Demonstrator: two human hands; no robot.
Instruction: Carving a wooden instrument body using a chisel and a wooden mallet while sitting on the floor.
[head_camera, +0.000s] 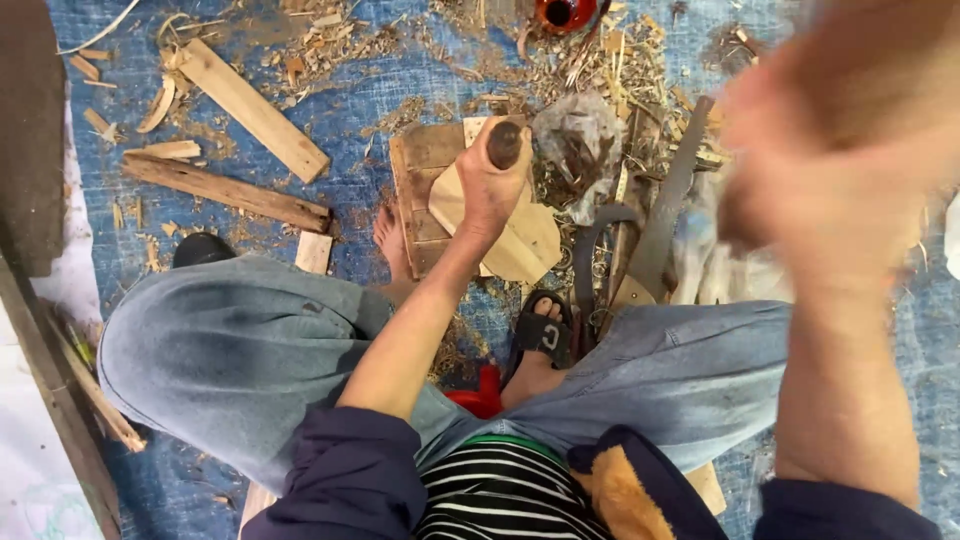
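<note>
My left hand (488, 190) is closed around a tool with a dark, rounded wooden handle (504, 144), held upright like a chisel. Its lower end is hidden by the hand and rests on a pale, flat piece of wood (525, 245). That piece lies on a brown wooden board (418, 170) on the ground in front of my knees. My right hand (825, 195) is raised at the right and heavily blurred. It grips a brown wooden mallet (875, 60), also blurred, well above the handle.
A blue tarp (350, 110) covered in wood shavings lies underfoot. Two planks (250, 105) (225, 190) lie at the left. A hand saw (665, 215) and a crumpled plastic bag (580, 135) sit right of the board. A red object (565, 12) is at the top edge.
</note>
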